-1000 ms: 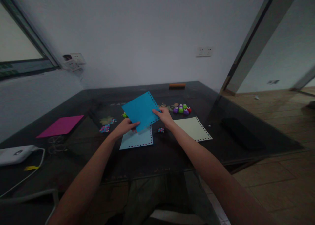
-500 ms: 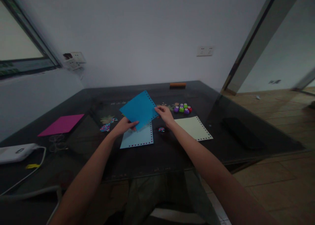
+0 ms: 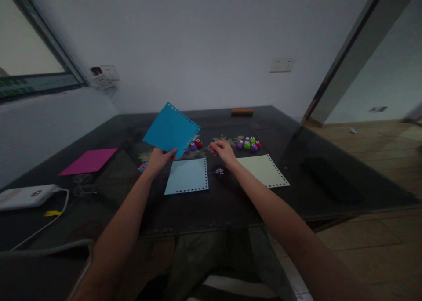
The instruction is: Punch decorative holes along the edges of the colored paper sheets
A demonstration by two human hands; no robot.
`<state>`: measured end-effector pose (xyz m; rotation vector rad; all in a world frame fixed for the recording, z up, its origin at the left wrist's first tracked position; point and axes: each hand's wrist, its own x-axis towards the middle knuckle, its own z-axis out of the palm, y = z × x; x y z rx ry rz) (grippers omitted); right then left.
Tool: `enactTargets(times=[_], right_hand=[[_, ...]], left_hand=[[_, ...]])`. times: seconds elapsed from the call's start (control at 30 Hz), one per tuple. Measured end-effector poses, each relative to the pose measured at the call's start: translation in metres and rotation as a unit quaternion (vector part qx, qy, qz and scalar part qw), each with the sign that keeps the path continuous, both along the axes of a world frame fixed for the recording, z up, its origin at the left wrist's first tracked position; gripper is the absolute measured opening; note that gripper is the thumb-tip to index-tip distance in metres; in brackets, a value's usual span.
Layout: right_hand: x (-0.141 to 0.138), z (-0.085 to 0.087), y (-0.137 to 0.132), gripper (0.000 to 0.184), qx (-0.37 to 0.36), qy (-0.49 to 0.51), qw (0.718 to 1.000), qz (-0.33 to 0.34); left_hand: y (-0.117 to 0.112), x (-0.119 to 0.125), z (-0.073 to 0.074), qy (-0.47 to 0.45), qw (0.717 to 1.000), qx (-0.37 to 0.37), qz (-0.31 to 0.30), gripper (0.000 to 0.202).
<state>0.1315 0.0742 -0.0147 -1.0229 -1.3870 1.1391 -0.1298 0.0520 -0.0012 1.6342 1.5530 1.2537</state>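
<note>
My left hand (image 3: pixel 158 159) pinches the lower corner of a bright blue paper sheet (image 3: pixel 171 128) with punched holes along its edges, holding it tilted above the dark glass table (image 3: pixel 231 204). My right hand (image 3: pixel 223 152) hovers over the table with fingers loosely curled and apart, holding nothing, close to a small group of red and purple punches (image 3: pixel 194 145). A light blue punched sheet (image 3: pixel 187 176) lies flat below and between my hands. A cream punched sheet (image 3: pixel 263 170) lies to the right of my right wrist.
Several purple, green and red punches (image 3: pixel 249 143) sit behind the cream sheet. A magenta sheet (image 3: pixel 89 161) lies at the left, with a white device and cable (image 3: pixel 26 196) nearer. Paper bits (image 3: pixel 218 171) lie by my right wrist. An orange block (image 3: pixel 242 111) rests at the far edge.
My right hand let go of the bright blue sheet. My left hand lifted the sheet up and to the left, uncovering the light blue sheet and the punches behind it.
</note>
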Motion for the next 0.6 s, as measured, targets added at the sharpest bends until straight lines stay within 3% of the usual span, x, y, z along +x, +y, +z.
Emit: enactTargets(times=[0.2,0.6], right_hand=[[-0.003,-0.007,0.004,0.020,-0.011,-0.010,1.000,0.000],[-0.023,-0.010,0.034,0.015,0.050,-0.161,0.986,0.004]], left_hand=[[0.010,-0.012,-0.009,-0.023,0.998,0.028,0.043,0.037],[0.001,-0.006,0.001,-0.018,0.998,0.036,0.042,0.030]])
